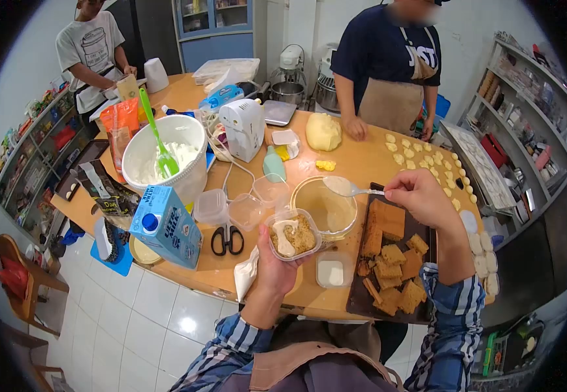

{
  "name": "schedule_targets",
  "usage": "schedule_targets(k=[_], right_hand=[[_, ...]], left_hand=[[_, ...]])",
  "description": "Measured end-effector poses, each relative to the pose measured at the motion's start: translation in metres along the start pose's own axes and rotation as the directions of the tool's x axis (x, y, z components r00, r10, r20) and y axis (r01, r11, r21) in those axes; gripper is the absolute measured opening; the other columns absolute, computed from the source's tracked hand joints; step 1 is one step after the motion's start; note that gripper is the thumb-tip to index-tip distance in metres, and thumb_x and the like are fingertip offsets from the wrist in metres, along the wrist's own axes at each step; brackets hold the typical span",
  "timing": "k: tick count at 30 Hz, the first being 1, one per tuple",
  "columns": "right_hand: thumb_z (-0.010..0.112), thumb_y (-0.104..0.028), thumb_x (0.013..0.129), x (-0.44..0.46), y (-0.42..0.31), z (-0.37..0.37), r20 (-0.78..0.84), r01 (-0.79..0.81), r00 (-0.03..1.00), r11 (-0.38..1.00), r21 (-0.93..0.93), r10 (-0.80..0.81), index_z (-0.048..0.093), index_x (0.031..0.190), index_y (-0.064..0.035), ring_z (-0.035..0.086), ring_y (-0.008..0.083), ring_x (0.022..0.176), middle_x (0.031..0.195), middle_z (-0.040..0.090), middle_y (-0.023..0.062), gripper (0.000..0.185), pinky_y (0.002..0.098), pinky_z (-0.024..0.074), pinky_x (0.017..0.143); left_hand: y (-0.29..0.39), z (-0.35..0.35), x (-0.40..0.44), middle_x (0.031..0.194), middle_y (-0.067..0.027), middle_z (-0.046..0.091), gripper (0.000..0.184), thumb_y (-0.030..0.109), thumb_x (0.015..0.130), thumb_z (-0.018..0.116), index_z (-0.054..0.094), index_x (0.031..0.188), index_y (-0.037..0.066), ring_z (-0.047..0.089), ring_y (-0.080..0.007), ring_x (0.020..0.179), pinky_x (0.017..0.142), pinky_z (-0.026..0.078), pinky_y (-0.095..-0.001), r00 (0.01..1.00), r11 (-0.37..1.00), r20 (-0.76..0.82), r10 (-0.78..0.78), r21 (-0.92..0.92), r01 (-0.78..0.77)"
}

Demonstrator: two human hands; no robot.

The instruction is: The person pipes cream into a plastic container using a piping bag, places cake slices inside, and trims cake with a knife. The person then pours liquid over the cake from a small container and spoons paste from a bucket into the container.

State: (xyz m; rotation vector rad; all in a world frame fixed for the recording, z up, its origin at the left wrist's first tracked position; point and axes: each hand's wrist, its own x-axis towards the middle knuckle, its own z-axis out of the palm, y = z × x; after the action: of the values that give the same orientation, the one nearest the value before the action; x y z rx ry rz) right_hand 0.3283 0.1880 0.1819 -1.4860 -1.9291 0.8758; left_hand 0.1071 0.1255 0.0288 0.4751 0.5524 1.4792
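Observation:
My left hand (275, 270) holds up a small clear square cup (294, 235) with brown cake pieces and a pale cream dollop in it. In my right hand (415, 196) is a clear spoon (343, 187), pinched by its handle, its bowl over a round clear tub (328, 212). That tub stands just beyond the cup. To the right, a dark tray (356, 287) bears cake blocks (388, 220) and cut pieces (389, 271). A square container with white contents (330, 271) sits between the cup and the tray.
Left are a milk carton (167, 225), black scissors (227, 240), a piping bag (246, 274), empty cups (246, 211) and a white bucket (192, 176) with a green spatula (163, 153). Dough (323, 132) lies farther back. Two people stand across the table.

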Motion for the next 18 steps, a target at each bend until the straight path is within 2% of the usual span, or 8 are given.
schedule_targets(k=[2,11,14,18], right_hand=[[0.060,-0.007,0.072,0.000,0.003,0.000,-0.012,0.055,0.998,0.998,-0.026,-0.055,0.063,0.076,0.0042,0.048,0.0075,0.057,0.060,0.056,0.0024,0.013,0.0231,0.0384,0.051],[0.061,-0.007,0.072,-0.007,-0.016,0.000,-0.007,0.062,0.998,0.998,-0.032,-0.063,0.063,0.077,0.0050,0.049,0.0082,0.058,0.061,0.056,0.0028,0.013,0.0239,0.0392,0.052],[0.061,-0.007,0.073,-0.009,-0.017,0.004,0.015,0.110,0.994,0.993,-0.042,-0.110,0.063,0.077,0.0050,0.048,0.0084,0.057,0.060,0.055,0.0025,0.013,0.0239,0.0391,0.052],[0.060,-0.007,0.074,-0.017,-0.027,0.016,0.078,0.074,0.994,0.997,0.008,-0.075,0.063,0.078,0.0041,0.048,0.0081,0.057,0.060,0.055,0.0024,0.012,0.0239,0.0391,0.052]], left_hand=[[0.001,0.003,0.000,0.106,-0.0034,0.057,0.061,0.063,0.084,0.026,0.045,0.117,0.016,0.058,-0.0191,0.092,0.067,0.051,-0.0332,1.000,1.000,-0.008,0.012,-0.007,-0.012],[-0.002,-0.002,0.000,0.106,-0.0040,0.057,0.061,0.063,0.085,0.024,0.045,0.118,0.015,0.059,-0.0189,0.090,0.067,0.051,-0.0335,1.000,1.000,0.004,0.004,-0.006,-0.004],[-0.001,0.000,0.000,0.106,-0.0043,0.057,0.062,0.063,0.085,0.024,0.045,0.118,0.015,0.059,-0.0186,0.089,0.066,0.052,-0.0331,1.000,1.000,-0.012,-0.001,-0.005,0.001],[-0.002,-0.002,0.000,0.107,-0.0052,0.056,0.063,0.064,0.084,0.024,0.045,0.118,0.015,0.059,-0.0187,0.090,0.067,0.052,-0.0327,1.000,1.000,0.001,-0.004,0.005,0.004]])
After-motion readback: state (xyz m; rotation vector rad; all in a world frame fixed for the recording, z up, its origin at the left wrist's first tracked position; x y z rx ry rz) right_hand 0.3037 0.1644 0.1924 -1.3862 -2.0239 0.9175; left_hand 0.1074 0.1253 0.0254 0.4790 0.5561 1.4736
